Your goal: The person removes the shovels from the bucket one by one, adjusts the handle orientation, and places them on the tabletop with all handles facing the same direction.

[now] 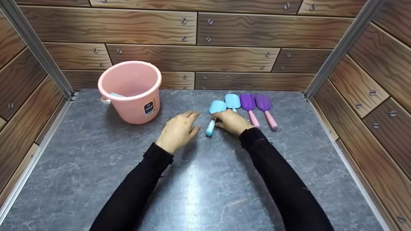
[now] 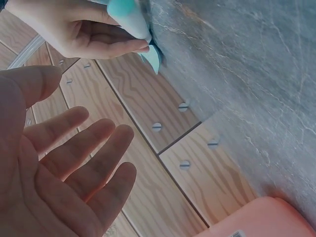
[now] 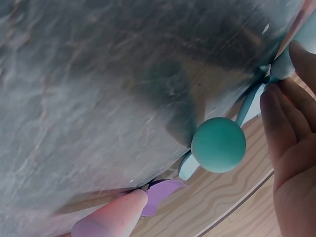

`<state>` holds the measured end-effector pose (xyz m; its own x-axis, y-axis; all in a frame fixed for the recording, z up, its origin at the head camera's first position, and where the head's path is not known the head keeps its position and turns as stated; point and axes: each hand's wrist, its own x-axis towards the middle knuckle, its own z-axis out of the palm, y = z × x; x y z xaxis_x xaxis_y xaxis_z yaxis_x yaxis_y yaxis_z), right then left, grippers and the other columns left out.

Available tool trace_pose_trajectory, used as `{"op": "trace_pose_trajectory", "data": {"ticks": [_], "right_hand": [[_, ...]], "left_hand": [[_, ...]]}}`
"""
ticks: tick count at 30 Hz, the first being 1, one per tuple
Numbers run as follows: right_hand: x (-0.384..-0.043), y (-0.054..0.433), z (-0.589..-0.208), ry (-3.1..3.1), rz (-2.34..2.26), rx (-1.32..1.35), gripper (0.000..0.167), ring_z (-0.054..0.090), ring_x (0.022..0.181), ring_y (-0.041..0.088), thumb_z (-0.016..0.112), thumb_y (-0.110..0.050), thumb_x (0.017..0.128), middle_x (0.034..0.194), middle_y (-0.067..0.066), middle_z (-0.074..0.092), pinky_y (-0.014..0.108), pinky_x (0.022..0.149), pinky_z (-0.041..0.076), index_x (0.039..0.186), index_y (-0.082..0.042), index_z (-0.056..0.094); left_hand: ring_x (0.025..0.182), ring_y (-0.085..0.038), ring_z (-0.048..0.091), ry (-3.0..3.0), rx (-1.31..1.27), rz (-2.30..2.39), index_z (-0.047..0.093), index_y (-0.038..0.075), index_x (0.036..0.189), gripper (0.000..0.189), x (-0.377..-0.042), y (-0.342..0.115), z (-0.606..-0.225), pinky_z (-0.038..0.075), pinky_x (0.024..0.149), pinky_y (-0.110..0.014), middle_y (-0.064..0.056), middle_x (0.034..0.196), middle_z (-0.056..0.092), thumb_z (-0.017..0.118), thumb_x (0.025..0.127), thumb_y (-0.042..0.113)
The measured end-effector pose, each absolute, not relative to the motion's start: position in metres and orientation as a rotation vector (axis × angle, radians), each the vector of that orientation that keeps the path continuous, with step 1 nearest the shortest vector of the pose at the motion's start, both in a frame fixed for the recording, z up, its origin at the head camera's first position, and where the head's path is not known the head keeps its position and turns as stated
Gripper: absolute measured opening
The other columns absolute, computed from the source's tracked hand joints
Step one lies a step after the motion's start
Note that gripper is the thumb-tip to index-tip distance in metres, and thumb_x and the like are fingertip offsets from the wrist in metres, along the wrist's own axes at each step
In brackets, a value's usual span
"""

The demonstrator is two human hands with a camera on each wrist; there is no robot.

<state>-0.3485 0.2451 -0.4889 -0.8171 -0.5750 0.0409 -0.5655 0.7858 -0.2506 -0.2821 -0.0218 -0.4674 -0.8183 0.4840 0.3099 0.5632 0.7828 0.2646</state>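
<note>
My right hand (image 1: 232,121) pinches the handle of the leftmost blue shovel (image 1: 210,127), whose blade lies toward the back wall. A second blue shovel (image 1: 232,101) lies just right of it, its handle mostly hidden behind that hand in the head view; the right wrist view shows its round teal handle end (image 3: 218,144). My left hand (image 1: 179,131) hovers over the table between the bucket and the held shovel, fingers spread and holding nothing; its palm (image 2: 59,182) shows in the left wrist view.
Two purple shovels with pink handles, an inner one (image 1: 247,102) and an outer one (image 1: 263,102), lie at the right of the row. A pink bucket (image 1: 136,109) stands at back left with a light-blue piece (image 1: 117,95) inside. Wood-patterned walls (image 1: 231,57) enclose the grey table (image 1: 96,179).
</note>
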Motion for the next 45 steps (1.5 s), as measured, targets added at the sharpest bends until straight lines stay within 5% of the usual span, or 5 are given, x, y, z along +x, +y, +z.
{"op": "trace_pose_trajectory", "data": {"ticks": [12,17,24,32,45], "right_hand": [[-0.342,0.235,-0.489,2.921,-0.408,-0.820,0.063,0.078,0.098,0.029,0.090,-0.056,0.099,0.112,0.012,0.085,0.052,0.093,0.070,0.136,-0.005,0.078],[-0.341,0.234,-0.490,2.923,-0.352,-0.805,0.066,0.080,0.104,0.034,0.092,-0.053,0.097,0.119,0.014,0.085,0.055,0.095,0.071,0.140,-0.006,0.076],[-0.344,0.239,-0.492,2.891,-0.301,-0.831,0.065,0.076,0.140,0.049,0.086,-0.048,0.105,0.170,0.022,0.066,0.061,0.120,0.065,0.152,-0.005,0.074],[-0.346,0.244,-0.490,2.864,-0.283,-0.847,0.064,0.057,0.164,0.052,0.077,-0.038,0.112,0.180,0.027,0.053,0.063,0.140,0.046,0.164,-0.001,0.066],[-0.359,0.250,-0.513,2.973,-0.247,-0.858,0.032,0.077,0.132,0.058,0.075,-0.023,0.110,0.171,0.036,0.058,0.068,0.114,0.066,0.125,0.005,0.077]], "left_hand": [[0.131,-0.046,0.081,-2.741,-0.827,-0.506,0.070,0.002,0.155,0.049,-0.281,-0.022,-0.470,0.071,0.108,-0.061,-0.020,0.152,0.078,0.075,0.115,0.030],[0.134,-0.045,0.080,-2.761,-0.828,-0.524,0.070,0.003,0.156,0.049,-0.281,-0.021,-0.470,0.069,0.112,-0.060,-0.020,0.154,0.078,0.074,0.116,0.031],[0.134,-0.045,0.080,-2.788,-0.814,-0.521,0.068,0.004,0.159,0.051,-0.281,-0.024,-0.471,0.070,0.110,-0.060,-0.020,0.156,0.077,0.074,0.116,0.032],[0.134,-0.044,0.081,-2.799,-0.806,-0.509,0.069,0.005,0.158,0.050,-0.281,-0.026,-0.473,0.070,0.110,-0.060,-0.019,0.155,0.078,0.073,0.116,0.032],[0.134,-0.045,0.080,-2.810,-0.802,-0.504,0.069,0.005,0.159,0.051,-0.280,-0.026,-0.474,0.069,0.112,-0.061,-0.020,0.154,0.078,0.073,0.116,0.032]]}}
